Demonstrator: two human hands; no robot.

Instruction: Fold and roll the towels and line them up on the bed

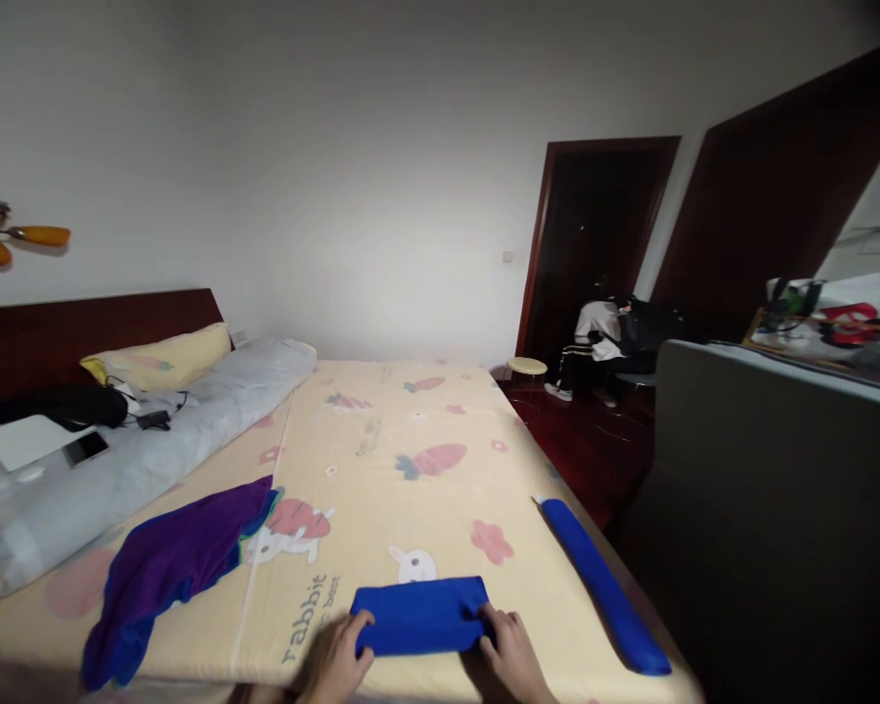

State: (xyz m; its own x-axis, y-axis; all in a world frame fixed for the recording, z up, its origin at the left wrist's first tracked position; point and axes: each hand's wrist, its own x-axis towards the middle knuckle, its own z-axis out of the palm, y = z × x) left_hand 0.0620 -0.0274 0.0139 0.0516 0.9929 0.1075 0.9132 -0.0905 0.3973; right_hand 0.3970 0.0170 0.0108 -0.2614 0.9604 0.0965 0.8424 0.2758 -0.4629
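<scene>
A folded blue cloth (419, 618) lies flat as a neat rectangle near the front edge of the bed. My left hand (343, 653) grips its left end between thumb and fingers. At the right end, my right hand (509, 650) pinches the cloth in the same way, and the fabric dents under the fingers. To the left, a rumpled purple and blue cloth (183, 548) is spread over the sheet. A long, narrow blue roll (601, 587), with a small pale tip at its far end, rests along the bed's right edge.
The bed has a cream sheet (367, 469) printed with rabbits and carrots. A grey rolled quilt (168, 455) carries a phone (86, 448), a white flat object (29, 440) and cables. Beyond are a yellow pillow (165, 357), a stool (526, 367), and a dark panel (770, 528) at right.
</scene>
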